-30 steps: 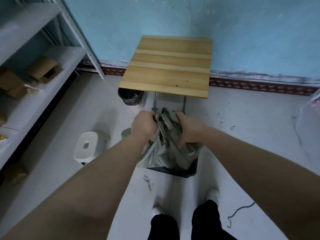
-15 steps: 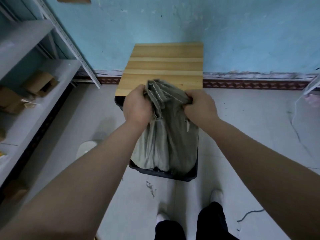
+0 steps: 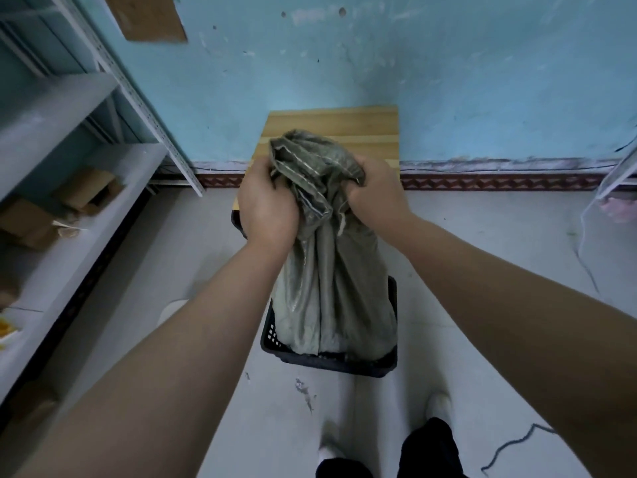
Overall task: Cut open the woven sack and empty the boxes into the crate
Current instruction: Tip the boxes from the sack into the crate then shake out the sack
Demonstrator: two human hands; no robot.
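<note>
A grey-green woven sack [image 3: 334,288] hangs upright with its lower end inside a black plastic crate [image 3: 331,362] on the floor in front of my feet. My left hand [image 3: 267,205] and my right hand [image 3: 377,191] both clutch the bunched upper end of the sack, one on each side, at about chest height. The sack is stretched long between my hands and the crate. The sack hides the crate's inside, and no boxes show there.
A small wooden table [image 3: 332,132] stands against the blue wall just behind the crate. Grey metal shelving [image 3: 69,160] with cardboard boxes [image 3: 86,189] runs along the left. A white stool [image 3: 172,308] sits on the floor behind my left arm. A loose cord [image 3: 517,443] lies at lower right.
Both hands have risen with the sack's top end, from low over the crate to in front of the table. The sack has stretched out long above the crate.
</note>
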